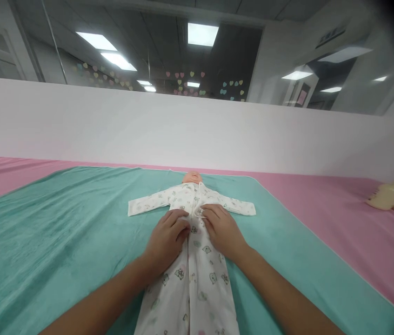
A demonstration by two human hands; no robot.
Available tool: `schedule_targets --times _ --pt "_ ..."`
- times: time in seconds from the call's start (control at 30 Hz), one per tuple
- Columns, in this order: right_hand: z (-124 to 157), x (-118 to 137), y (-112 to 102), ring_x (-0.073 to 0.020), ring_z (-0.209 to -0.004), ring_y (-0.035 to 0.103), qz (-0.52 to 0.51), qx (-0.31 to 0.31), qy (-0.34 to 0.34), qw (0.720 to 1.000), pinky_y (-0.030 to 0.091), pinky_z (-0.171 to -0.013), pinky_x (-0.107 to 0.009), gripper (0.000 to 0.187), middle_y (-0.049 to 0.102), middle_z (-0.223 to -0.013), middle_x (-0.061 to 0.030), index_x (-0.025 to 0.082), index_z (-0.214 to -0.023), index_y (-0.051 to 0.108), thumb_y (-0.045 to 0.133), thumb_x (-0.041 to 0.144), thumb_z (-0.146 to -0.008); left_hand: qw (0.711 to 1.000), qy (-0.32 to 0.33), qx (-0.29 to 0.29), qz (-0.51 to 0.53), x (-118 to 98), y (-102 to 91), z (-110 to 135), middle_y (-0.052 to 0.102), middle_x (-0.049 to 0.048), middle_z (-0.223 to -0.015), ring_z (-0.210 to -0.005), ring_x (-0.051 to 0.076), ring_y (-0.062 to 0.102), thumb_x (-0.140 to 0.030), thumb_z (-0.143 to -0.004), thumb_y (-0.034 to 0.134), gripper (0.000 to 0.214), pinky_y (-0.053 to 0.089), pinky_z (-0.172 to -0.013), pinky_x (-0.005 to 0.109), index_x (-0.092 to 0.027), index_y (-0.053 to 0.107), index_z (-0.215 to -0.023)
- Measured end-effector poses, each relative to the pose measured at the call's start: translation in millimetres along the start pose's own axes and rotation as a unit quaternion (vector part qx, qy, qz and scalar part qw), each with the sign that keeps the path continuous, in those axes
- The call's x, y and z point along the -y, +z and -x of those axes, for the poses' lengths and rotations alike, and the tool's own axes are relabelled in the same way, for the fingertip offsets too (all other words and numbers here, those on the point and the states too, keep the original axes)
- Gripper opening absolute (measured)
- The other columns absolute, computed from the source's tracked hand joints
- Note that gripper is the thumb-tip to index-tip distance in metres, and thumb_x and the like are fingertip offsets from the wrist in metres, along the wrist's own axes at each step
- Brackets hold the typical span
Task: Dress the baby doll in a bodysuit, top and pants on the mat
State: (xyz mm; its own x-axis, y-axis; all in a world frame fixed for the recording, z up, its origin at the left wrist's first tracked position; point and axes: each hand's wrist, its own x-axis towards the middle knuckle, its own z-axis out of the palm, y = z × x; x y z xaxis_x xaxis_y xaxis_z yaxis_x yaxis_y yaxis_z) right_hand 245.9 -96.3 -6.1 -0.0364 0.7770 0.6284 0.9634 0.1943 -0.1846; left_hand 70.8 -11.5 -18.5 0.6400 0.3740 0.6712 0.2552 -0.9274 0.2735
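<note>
A baby doll (pixel 192 177) lies on its back, only its head showing past the collar. It wears a white baby sleepsuit (pixel 202 274) with small animal prints, long sleeves stretched out to both sides and a seam down the front. At chest height, my left hand (pixel 169 237) has its fingers curled and pinched on the left side of the front opening. Opposite it, my right hand (pixel 223 230) pinches the other front edge, where a pale loop of trim or tie lifts up. The fingertips partly hide what lies between them.
Under the doll spreads a teal blanket (pixel 78 242), wrinkled at the left, over a pink sheet (pixel 322 204). A cream and tan object (pixel 388 194), perhaps part of another doll, lies at the far right. Behind rises a white wall (pixel 148 125) with glass above.
</note>
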Motion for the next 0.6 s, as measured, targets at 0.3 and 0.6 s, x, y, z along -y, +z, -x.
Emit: schedule_targets --times 0.3,0.6 --pt "8 8 1 -0.0216 -0.119 0.047 -0.022 0.071 -0.019 0.997 0.040 -0.100 -0.044 0.036 0.055 -0.124 -0.0055 0.022 -0.126 0.044 0.033 0.023 -0.092 0.994 -0.060 0.025 -0.083 -1 -4.7 -3 0.055 0.0030 -0.081 -0.077 0.019 0.048 -0.024 -0.081 0.052 0.008 0.040 -0.065 0.034 -0.021 0.052 -0.074" --pt "17 -2 3 -0.0198 -0.109 0.055 -0.027 0.000 -0.097 0.995 0.049 -0.089 -0.041 0.041 0.060 -0.118 -0.0071 0.022 -0.129 0.038 0.039 0.014 -0.089 0.999 -0.014 0.023 -0.027 1 -6.6 2 0.054 0.0014 -0.077 -0.073 0.015 0.046 -0.025 -0.090 0.040 0.018 0.037 -0.067 0.030 -0.019 0.053 -0.080"
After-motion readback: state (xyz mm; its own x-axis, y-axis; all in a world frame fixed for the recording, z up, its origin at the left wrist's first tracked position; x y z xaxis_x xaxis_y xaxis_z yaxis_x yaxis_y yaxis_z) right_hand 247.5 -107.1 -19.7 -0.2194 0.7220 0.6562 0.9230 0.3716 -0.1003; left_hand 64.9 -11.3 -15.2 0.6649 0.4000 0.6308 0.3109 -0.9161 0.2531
